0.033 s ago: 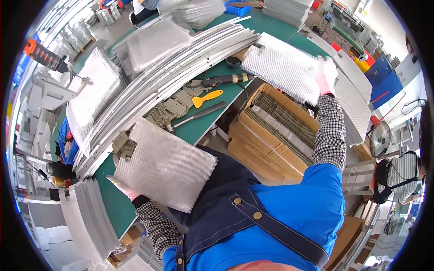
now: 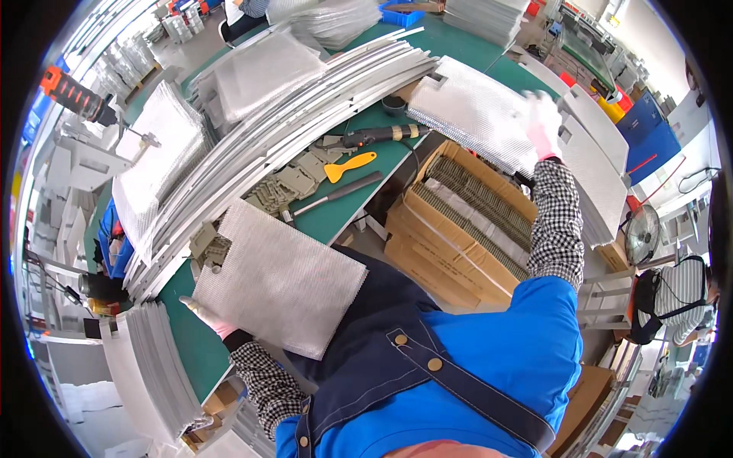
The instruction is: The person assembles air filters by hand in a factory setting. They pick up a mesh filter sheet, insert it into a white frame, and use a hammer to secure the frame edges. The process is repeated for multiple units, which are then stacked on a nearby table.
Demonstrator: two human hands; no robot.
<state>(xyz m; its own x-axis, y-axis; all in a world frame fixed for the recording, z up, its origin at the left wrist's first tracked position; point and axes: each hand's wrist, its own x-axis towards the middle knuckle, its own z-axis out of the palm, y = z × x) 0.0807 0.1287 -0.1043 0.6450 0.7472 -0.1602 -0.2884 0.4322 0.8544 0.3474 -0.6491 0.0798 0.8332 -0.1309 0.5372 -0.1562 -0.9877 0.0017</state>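
Observation:
A perforated silvery mesh sheet (image 2: 282,278) with a notched corner lies partly on the bench and reaches over my lap. Along its lower left edge rests my gloved left hand (image 2: 208,317), open, its fingers stretched out; the sheet covers part of this hand. My gloved right hand (image 2: 543,128) is over the right end of a stack of similar mesh sheets (image 2: 469,103). Motion smears its fingers, so their grip is unclear. Olive-grey plastic pieces (image 2: 208,246) show at the notch of the near sheet, and more of them (image 2: 294,175) are heaped beyond it.
A yellow scraper (image 2: 351,166), a hammer (image 2: 336,196) and a dark power tool (image 2: 382,135) lie on the green bench. Long metal strips (image 2: 305,103) run behind them. Below stands an open carton (image 2: 450,237) packed with plastic pieces. A drill (image 2: 80,95) hangs at left.
My right hand has shifted slightly left over the mesh stack, and a notch to its right now shows. My left hand and the near sheet look unmoved.

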